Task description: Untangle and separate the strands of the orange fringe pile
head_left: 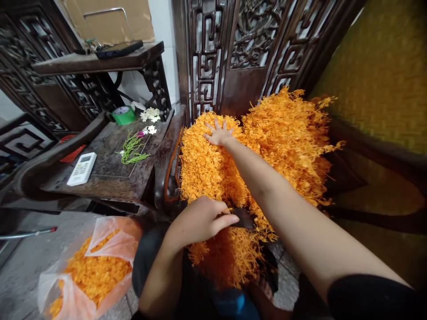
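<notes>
My right hand (219, 134) lies with fingers spread on a heap of orange, frilly artificial-looking flowers (203, 164), which sits on a dark wooden seat. Close to my body, my left hand (205, 221) is closed, thumb and fingers nearly together; whatever they pinch is hidden or too small to name. Beneath it hangs another orange bunch (233, 258), between my legs. A larger, looser orange bunch (283, 138) spreads to the right of my right hand, partly behind my forearm.
On the dark side table (106, 178) at left lie a white remote control (82, 169), green tape (123, 115), green stems (131, 149) and white flowers (150, 114). A plastic bag (113, 238) of orange pieces stands on the floor. A phone (119, 49) rests on a raised shelf (100, 64).
</notes>
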The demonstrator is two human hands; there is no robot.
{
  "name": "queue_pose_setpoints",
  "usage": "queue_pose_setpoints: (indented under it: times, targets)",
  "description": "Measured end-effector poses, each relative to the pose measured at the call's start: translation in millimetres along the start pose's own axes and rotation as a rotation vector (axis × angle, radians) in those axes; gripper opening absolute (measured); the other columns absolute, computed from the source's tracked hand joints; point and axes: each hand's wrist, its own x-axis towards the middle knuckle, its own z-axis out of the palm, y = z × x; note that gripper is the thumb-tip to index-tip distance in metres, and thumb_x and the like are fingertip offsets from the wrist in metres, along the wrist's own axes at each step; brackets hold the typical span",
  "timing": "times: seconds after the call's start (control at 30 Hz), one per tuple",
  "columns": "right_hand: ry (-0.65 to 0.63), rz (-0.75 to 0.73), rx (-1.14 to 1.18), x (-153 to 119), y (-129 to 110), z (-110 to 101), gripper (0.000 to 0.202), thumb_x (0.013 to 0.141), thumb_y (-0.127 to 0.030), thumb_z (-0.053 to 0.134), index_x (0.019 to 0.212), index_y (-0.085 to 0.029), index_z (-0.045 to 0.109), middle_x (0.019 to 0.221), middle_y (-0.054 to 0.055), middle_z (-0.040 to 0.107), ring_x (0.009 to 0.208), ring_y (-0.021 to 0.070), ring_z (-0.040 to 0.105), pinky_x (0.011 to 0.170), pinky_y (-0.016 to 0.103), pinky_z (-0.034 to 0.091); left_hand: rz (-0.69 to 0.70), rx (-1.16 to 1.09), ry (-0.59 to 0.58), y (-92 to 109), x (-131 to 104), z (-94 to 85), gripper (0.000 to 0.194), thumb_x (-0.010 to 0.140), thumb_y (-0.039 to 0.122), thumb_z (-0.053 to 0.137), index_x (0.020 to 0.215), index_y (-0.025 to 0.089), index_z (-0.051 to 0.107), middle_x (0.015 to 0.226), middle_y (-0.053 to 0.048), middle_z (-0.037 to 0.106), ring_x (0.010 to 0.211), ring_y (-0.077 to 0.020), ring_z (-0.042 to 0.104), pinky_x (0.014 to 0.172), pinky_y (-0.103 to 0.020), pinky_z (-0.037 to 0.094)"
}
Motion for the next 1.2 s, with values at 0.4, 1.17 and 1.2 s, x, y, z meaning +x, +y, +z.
queue_pose_setpoints:
  times: [0.4, 1.17, 1.2]
  targets:
    - [0.479, -0.42, 0.366, -157.3, 16.3, -76.0, 0.049, 0.098, -0.059, 0.051, 0.128, -0.026, 0.073, 0.151, 0.008, 0.057, 0.148, 0.0372, 0.04, 0.123, 0.064, 0.027, 0.019, -1.148, 0.493, 2.0, 6.3, 0.6, 0.041, 0.096, 0.054, 0.061, 0.076, 0.018, 0.065, 0.055, 0.006, 0.043, 0.038, -0.0024, 0.026, 0.038, -0.022, 0.017]
    - [-0.025, -0.285, 0.729, -348.0, 49.4, -35.9, 0.03, 0.091, -0.042, 0.059, 0.091, -0.017, 0.076, 0.085, 0.004, 0.073, 0.074, 0.0164, 0.06, 0.071, 0.032, 0.045, -0.106, -0.852, 0.09, 24.0, -1.6, 18.5, 0.048, 0.079, 0.03, 0.084, 0.12, 0.02, 0.061, 0.067, 0.002, 0.069, 0.039, -0.0034, 0.048, 0.038, -0.014, 0.034]
    - [-0.092, -0.29, 0.678, -347.6, 53.3, -37.0, 0.033, 0.091, -0.045, 0.058, 0.088, -0.017, 0.076, 0.079, 0.003, 0.071, 0.068, 0.0154, 0.057, 0.066, 0.031, 0.043, -0.078, -0.915, 0.092, 23.7, -0.2, 19.4, 0.046, 0.079, 0.03, 0.083, 0.119, 0.022, 0.061, 0.069, 0.002, 0.07, 0.039, -0.0036, 0.048, 0.038, -0.014, 0.034]
